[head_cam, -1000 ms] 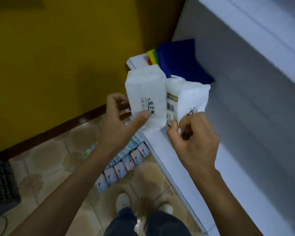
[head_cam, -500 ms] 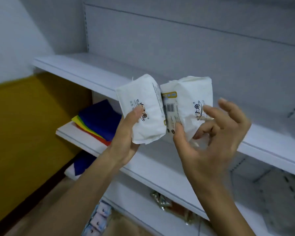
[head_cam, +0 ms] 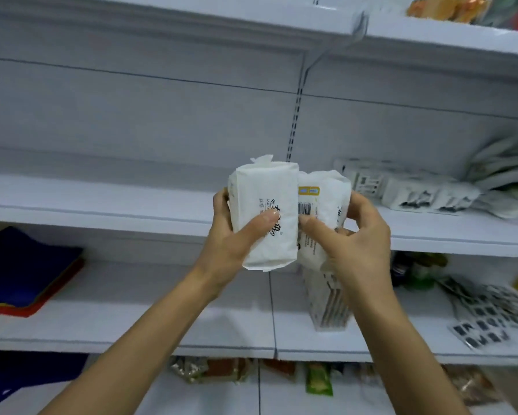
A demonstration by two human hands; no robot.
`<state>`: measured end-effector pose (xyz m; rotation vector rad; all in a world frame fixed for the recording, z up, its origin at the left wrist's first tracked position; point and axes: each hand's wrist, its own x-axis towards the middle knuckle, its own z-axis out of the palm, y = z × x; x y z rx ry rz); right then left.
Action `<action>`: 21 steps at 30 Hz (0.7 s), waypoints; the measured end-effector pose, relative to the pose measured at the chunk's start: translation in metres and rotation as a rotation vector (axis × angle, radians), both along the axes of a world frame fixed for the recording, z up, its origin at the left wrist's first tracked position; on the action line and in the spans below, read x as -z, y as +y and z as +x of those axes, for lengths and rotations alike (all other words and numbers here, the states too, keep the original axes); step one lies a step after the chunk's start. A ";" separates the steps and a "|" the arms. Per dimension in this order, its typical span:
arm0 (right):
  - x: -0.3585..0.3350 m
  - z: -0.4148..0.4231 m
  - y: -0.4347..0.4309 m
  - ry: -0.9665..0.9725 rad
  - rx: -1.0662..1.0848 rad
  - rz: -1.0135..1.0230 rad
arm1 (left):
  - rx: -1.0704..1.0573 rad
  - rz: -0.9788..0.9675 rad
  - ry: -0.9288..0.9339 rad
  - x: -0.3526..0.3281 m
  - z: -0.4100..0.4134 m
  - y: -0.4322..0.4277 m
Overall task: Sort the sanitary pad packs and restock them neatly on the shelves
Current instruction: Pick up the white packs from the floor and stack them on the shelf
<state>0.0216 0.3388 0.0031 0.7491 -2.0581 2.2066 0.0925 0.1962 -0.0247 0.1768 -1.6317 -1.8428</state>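
Note:
I hold two white sanitary pad packs side by side in front of the white shelving. My left hand [head_cam: 232, 247] grips the left pack [head_cam: 263, 202], thumb across its printed front. My right hand [head_cam: 359, 244] grips the right pack [head_cam: 325, 205], which shows a barcode and a yellow label; its lower part is hidden behind my fingers. Both packs stand upright and touch each other, raised level with the middle shelf [head_cam: 102, 202]. Behind my right hand, a stack of white packs [head_cam: 326, 304] stands on the lower shelf [head_cam: 162, 319].
Folded blue and coloured cloths [head_cam: 24, 271] lie at the left of the lower shelf. White and black packets [head_cam: 407, 187] sit on the middle shelf at right, more dark packets [head_cam: 488, 319] on the lower shelf at right. Snack bags [head_cam: 317, 378] fill the bottom shelf.
My view has swung up from the floor and round to face the shelves. Both hands have carried the two packs up to the middle shelf's height, and my right fingers have closed round their pack.

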 end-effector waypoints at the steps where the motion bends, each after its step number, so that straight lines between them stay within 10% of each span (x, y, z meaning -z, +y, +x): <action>1: -0.001 -0.010 0.010 0.023 0.050 0.050 | -0.008 -0.014 -0.013 -0.003 -0.009 0.011; 10: -0.012 -0.087 0.061 0.353 0.411 0.610 | 0.001 -0.097 -0.111 -0.018 -0.094 0.052; 15: -0.003 -0.141 0.060 0.364 0.356 0.517 | 0.051 -0.083 -0.130 -0.017 -0.149 0.057; 21: -0.019 -0.239 0.052 0.456 0.221 0.873 | 0.092 -0.036 -0.178 -0.005 -0.225 0.024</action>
